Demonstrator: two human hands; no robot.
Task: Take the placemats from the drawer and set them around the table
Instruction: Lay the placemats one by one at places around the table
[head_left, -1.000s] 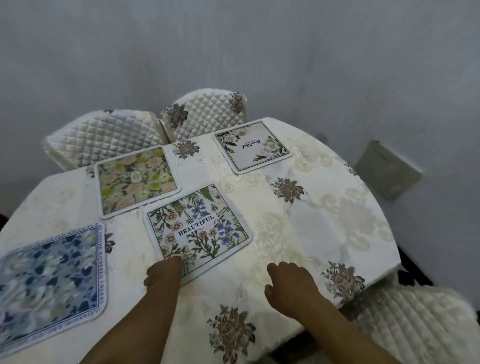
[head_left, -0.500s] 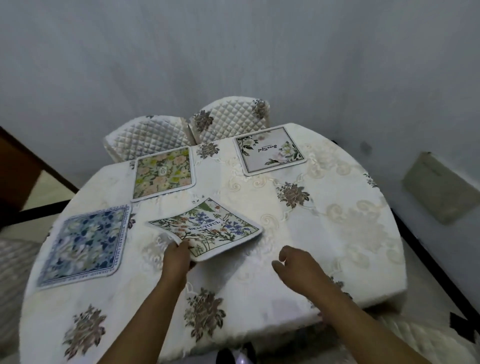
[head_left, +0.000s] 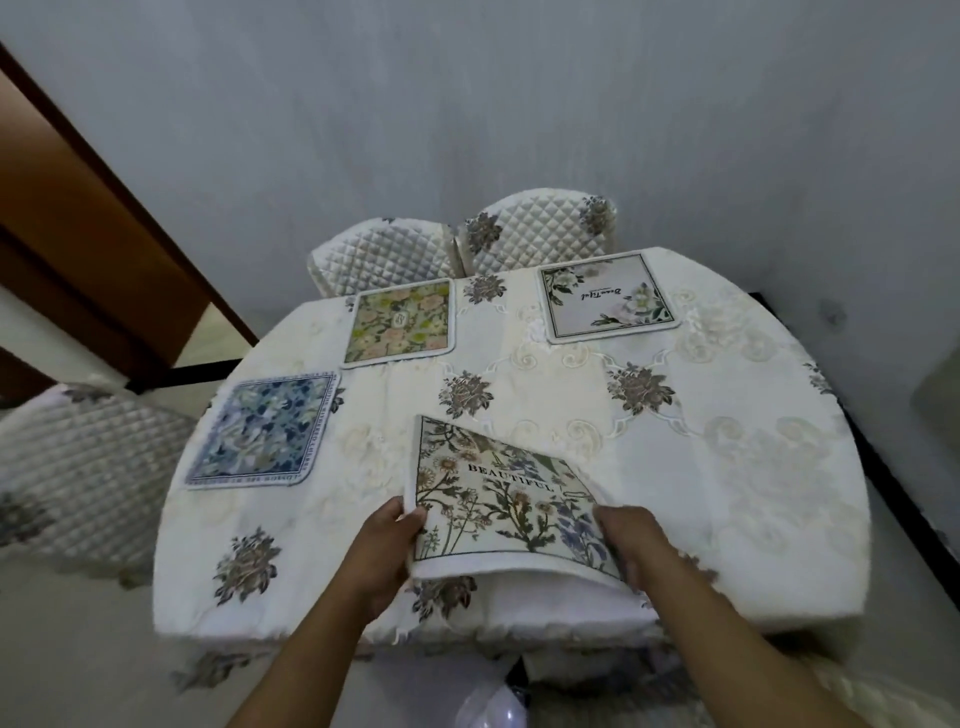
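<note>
A floral placemat marked "BEAUTIFUL" is lifted off the table near its front edge, tilted and bent. My left hand grips its left edge and my right hand grips its right edge. Three other placemats lie flat on the white embroidered tablecloth: a blue floral placemat at the left, a green and pink placemat at the back left, and a white placemat with leaves at the back right. No drawer is in view.
Two quilted chair backs stand behind the table against the grey wall. Another quilted chair is at the left. A brown door frame runs along the far left.
My left hand raised the "BEAUTIFUL" placemat from the table and drew it toward the front edge. My right hand came off the cloth and took its right side. The view pulled back.
</note>
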